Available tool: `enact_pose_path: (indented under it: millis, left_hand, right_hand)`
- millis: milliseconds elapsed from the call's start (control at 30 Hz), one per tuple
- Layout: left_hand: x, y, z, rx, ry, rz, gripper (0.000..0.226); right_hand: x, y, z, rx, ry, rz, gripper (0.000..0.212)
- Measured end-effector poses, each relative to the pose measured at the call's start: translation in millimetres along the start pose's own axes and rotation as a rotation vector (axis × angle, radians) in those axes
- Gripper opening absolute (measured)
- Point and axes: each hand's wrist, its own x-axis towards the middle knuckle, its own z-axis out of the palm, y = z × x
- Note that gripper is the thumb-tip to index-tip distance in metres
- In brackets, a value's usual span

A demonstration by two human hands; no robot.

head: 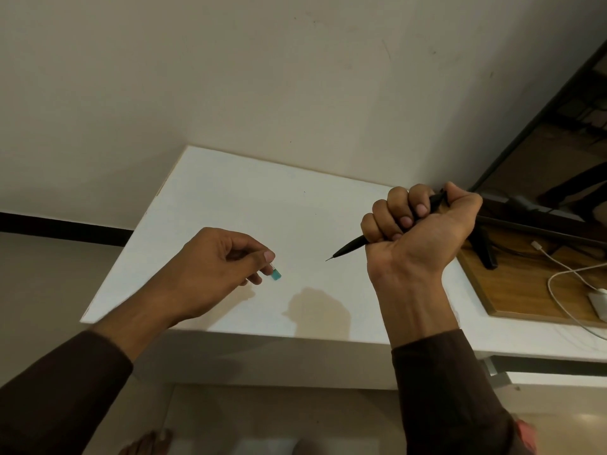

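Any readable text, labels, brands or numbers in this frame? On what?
None can be read.
The black pointed tool gripped by the right hand shows no marking.
The teal piece pinched by the left hand is too small to tell.
The white table and white charger show no print.

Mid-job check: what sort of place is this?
Probably a home room or small office: a white flat table against a plain beige wall, beside a brown wooden desk carrying a white charging cable and a black stand.
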Motion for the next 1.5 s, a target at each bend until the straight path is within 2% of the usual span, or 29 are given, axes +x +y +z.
enact_pose_path:
  millis: [400,600,700,1500]
  left_hand:
    - [-6.4,10.1,-1.3,-0.002,-0.080,0.014,0.016]
    - [-8.5,12.2,-2.5,-0.003,-0.137,0.014,0.031]
    - [-10.6,15.0,-2.6,-0.016,-0.178,0.012,0.026]
    - [-15.1,24.2,3.9,-0.099,-0.260,0.039,0.031]
  right_hand:
    - [-0.7,0.6,1.4,-0.002,0.010,0.008,0.047]
    - [-0.9,0.1,1.9,-0.001,0.014,0.006,0.045]
    - [-1.6,0.6,1.7,0.004,0.008,0.007,0.047]
    - [-1.8,0.3,3.4,0.011,0.012,0.023,0.045]
